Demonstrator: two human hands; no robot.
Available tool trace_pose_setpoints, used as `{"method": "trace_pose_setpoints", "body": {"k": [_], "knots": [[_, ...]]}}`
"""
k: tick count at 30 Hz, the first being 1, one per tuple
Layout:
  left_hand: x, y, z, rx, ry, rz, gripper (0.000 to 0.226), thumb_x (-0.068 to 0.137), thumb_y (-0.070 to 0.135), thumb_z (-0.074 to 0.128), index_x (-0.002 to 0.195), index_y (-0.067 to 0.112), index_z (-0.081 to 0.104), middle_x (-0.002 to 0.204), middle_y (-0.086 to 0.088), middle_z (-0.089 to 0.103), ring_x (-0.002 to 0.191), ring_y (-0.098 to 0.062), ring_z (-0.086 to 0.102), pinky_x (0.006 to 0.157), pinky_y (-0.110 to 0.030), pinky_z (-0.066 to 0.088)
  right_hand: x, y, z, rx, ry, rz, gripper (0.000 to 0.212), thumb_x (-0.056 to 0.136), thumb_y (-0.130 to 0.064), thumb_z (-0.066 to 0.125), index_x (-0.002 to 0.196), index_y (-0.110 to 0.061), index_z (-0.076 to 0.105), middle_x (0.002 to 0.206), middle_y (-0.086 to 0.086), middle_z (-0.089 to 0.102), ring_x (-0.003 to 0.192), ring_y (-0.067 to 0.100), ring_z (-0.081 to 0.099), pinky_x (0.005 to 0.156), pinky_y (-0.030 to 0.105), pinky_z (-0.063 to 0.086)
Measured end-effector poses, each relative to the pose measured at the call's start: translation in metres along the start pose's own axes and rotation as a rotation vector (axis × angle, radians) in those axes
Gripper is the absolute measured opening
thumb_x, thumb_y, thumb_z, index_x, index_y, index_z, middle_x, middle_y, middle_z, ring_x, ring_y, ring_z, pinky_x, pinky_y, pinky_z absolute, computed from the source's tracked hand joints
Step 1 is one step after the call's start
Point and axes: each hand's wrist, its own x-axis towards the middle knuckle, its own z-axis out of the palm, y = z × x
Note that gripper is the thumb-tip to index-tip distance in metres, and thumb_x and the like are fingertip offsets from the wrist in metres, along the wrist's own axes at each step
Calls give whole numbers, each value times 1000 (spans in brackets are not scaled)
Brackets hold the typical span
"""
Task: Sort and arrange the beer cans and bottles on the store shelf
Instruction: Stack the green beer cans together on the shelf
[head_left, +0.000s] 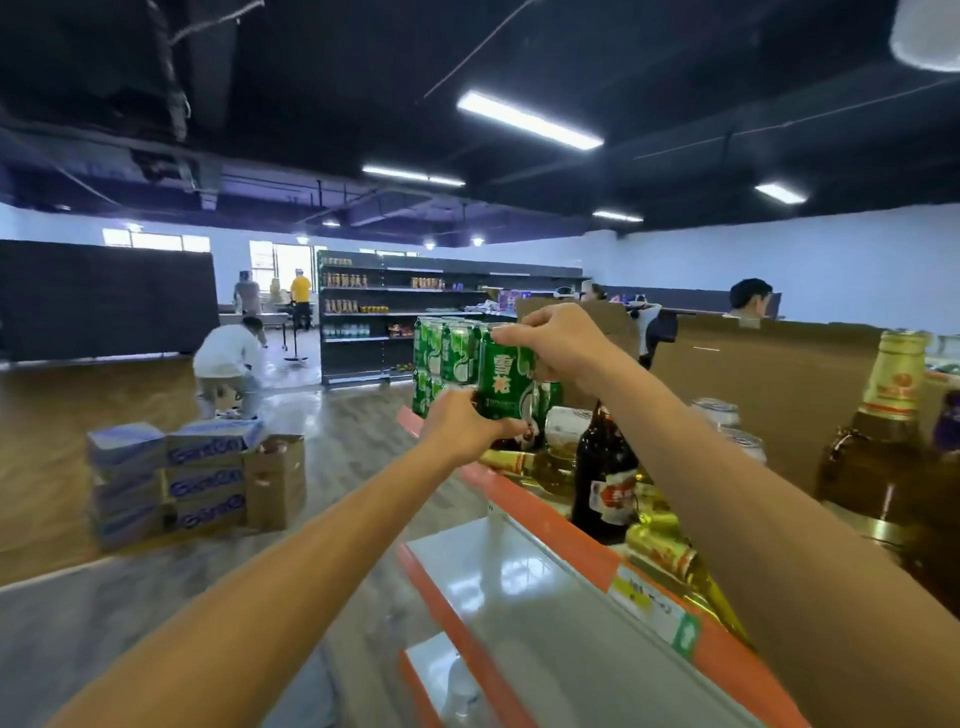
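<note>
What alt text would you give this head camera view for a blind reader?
A person's hands hold a green beer can beside a stack of matching green cans on an orange-edged store shelf, the right hand gripping its top, the left hand its base. Brown glass bottles stand nearby.

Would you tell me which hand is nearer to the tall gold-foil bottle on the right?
Right. The right hand grips the top of the green can, left of the gold-foil bottle; the left hand holds the can's base, even farther left.
</note>
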Motion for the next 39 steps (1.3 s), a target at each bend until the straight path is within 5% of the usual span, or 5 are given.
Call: {"method": "trace_pose_setpoints", "body": {"k": [7,13,20,29,39], "knots": [[89,-43,16,-15,108,-9,51,69,33,91,112,16,67,101,2,72,94,-17,67,86,-38,57,84,34,38,9,113,9,46,81,-41,80,97,1,69,103,23,70,83,25,67,85,49,57],[157,-84,22,-103,122,1,40,78,30,85,112,18,68,101,4,72,93,-15,66,85,-34,54,146,55,69,-12,219,23,40,79,-39,80,73,-4,63,71,13,56,67,23,54,71,41,52],[222,-124,25,-181,-3,4,43,83,23,82,121,12,67,86,9,72,59,10,65,56,-9,48,194,67,96,-23,271,87,55,84,-33,79,109,15,66,111,30,68,104,40,65,93,47,53],[247,-153,39,-193,-34,40,26,84,26,80,107,17,73,79,11,70,70,-9,71,67,-23,55,237,94,118,-130,288,167,42,74,-49,83,70,-14,61,61,2,50,59,17,50,65,42,52],[249,-169,32,-263,-38,37,29,83,24,81,109,13,75,85,10,71,82,0,65,78,-20,52,249,99,124,-246,259,181,57,74,-59,78,52,-19,43,42,-8,37,50,17,45,58,36,42]]}}
